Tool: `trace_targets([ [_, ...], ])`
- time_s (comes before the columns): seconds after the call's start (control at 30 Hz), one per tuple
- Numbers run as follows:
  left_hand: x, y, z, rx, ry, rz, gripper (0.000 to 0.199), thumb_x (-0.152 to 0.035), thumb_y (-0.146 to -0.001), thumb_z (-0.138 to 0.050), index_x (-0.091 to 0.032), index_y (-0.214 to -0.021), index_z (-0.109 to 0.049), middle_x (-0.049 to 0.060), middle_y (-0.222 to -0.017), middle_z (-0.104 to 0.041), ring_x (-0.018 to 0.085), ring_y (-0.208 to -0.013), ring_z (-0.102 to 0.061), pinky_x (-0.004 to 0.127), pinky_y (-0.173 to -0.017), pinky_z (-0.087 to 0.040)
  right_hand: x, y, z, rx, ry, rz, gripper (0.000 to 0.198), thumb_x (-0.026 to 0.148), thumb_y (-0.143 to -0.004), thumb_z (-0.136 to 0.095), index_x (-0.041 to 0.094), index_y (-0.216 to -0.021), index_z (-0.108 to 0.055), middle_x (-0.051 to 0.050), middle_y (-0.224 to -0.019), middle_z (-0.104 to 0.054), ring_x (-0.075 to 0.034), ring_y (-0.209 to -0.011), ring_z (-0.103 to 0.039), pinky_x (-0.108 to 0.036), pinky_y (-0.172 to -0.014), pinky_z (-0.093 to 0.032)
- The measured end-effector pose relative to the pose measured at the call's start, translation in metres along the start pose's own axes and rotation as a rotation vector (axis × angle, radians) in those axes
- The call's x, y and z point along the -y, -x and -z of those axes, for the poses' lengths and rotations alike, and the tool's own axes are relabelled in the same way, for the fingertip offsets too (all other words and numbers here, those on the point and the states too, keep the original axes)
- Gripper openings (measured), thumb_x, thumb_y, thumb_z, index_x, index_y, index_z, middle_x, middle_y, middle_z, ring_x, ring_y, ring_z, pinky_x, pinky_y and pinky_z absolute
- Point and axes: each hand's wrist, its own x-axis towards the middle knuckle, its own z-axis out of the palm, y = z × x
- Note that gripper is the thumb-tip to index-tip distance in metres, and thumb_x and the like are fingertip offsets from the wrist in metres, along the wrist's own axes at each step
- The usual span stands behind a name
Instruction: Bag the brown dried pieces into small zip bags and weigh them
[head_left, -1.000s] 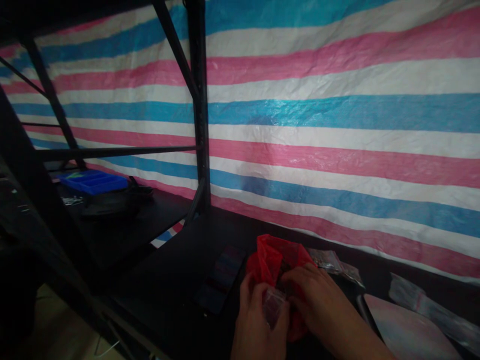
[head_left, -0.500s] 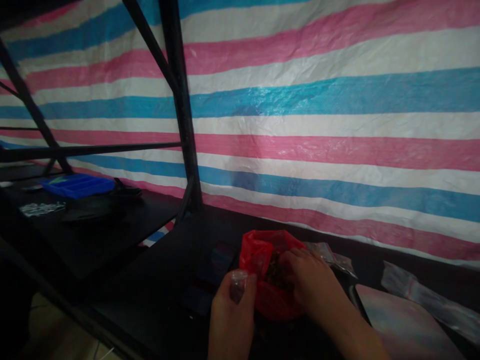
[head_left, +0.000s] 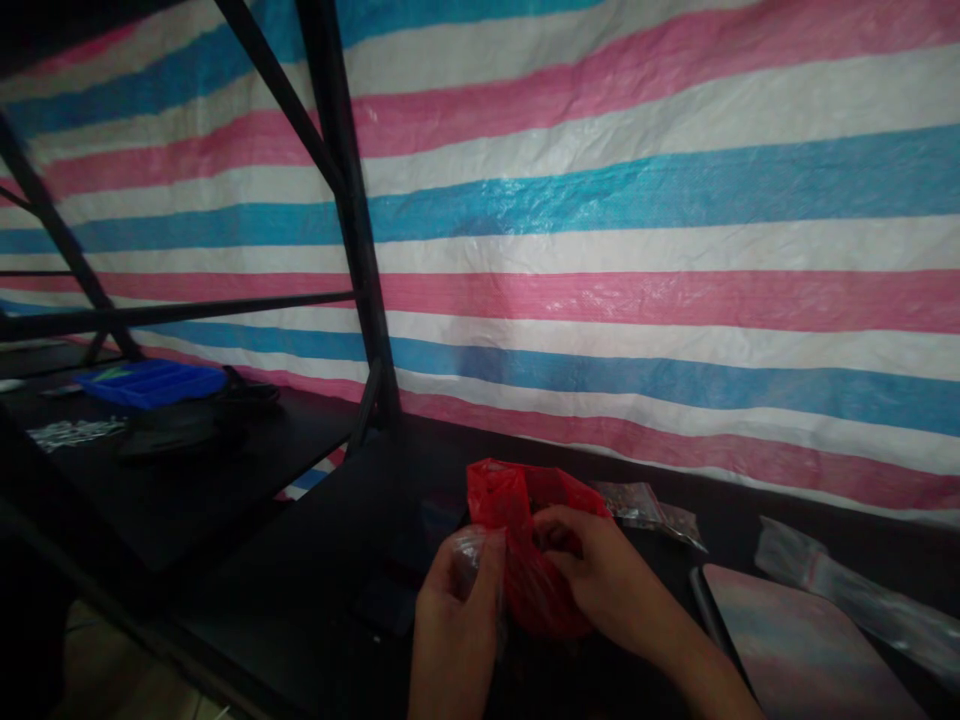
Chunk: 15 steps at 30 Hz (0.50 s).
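Observation:
A red plastic bag (head_left: 544,605) stands on the black tabletop, its mouth partly folded over. Small dark pieces inside it barely show now. My left hand (head_left: 456,620) is closed on a small clear plastic bag (head_left: 467,550), at the red bag's left side. At the bag's mouth is my right hand (head_left: 604,575), thumb and fingers curled together; whatever they may pinch is too small or hidden to make out. Just behind that hand lie clear zip bags (head_left: 649,510) with small contents.
To the right rest a flat pinkish-grey panel (head_left: 795,640) and a long clear plastic bag (head_left: 855,585). A dark flat object (head_left: 386,600) lies left of my hands. On the left table are a blue compartment tray (head_left: 154,383) and silvery pieces (head_left: 75,433). A black frame post (head_left: 360,250) rises behind.
My right hand has drawn up from inside the red bag toward its mouth, fingers now curled together. The bag's edge has folded inward. The left hand keeps its clear bag. The view has shifted slightly.

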Motion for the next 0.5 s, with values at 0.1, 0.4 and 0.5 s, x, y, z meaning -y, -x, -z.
trace_targets([
  [0.1,0.004,0.003,0.002,-0.159,-0.212,-0.285,0.051,-0.059,-0.075,-0.076,-0.019,-0.108,-0.077,0.014,-0.118,-0.073,0.034,-0.112,-0.071,0.050,-0.098,-0.058,-0.002,0.003,0.011,-0.040,-0.042,-0.033,0.031,0.008,-0.083,-0.058,0.021,-0.105,-0.076,-0.006,-0.106,-0.081,-0.024,-0.107,-0.075,-0.036,-0.097,-0.053],
  [0.4,0.029,0.006,0.003,-0.012,-0.509,-0.411,0.049,-0.029,-0.092,-0.062,-0.029,-0.141,-0.064,0.012,-0.145,-0.066,0.035,-0.136,-0.057,0.060,-0.115,-0.045,0.022,0.018,0.031,-0.152,-0.118,0.077,0.029,0.014,-0.086,-0.059,0.025,-0.109,-0.072,-0.006,-0.115,-0.078,-0.022,-0.109,-0.074,-0.038,-0.101,-0.056],
  [0.5,0.031,0.004,0.002,0.043,-0.540,-0.438,0.049,-0.028,-0.094,-0.058,-0.026,-0.142,-0.063,0.013,-0.144,-0.066,0.035,-0.138,-0.056,0.061,-0.117,-0.042,0.039,0.020,0.022,-0.170,0.039,0.146,0.034,0.005,-0.083,-0.057,0.026,-0.105,-0.073,-0.004,-0.115,-0.078,-0.020,-0.108,-0.073,-0.034,-0.100,-0.056],
])
